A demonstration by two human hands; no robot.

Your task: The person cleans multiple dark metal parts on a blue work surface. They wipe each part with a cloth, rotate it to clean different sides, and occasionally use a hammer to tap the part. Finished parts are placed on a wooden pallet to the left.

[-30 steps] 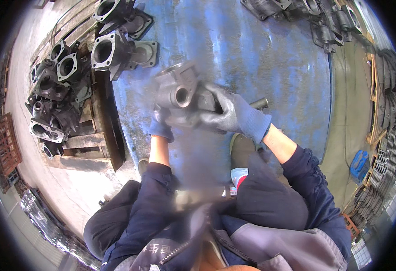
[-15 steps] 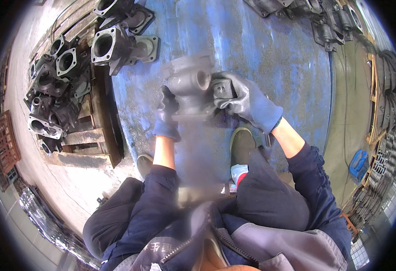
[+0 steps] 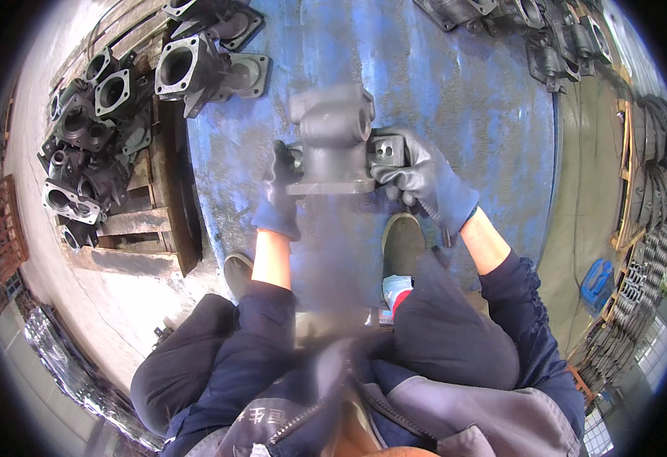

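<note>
A dark grey metal casting (image 3: 335, 156), with a flat flange at its near end and a round port on its right side, is held up between my hands over the blue work surface. My left hand (image 3: 279, 186), in a blue glove with a dark coated palm, is closed on the casting's left side. On the right, my gloved right hand (image 3: 417, 171) grips a block-like lug with two small holes. A thin dark bar (image 3: 447, 238) shows below my right wrist; whether I hold it I cannot tell.
Similar castings (image 3: 185, 68) stand at the blue surface's (image 3: 470, 152) far left, and more castings (image 3: 550, 46) lie at its far right. A wooden pallet (image 3: 139, 228) on the left carries several others. A blue plastic object (image 3: 599, 283) lies on the floor at right.
The casting has turned in my hands, so its body now stands more upright and its port faces right. It has shifted slightly right, with both hands still on it.
</note>
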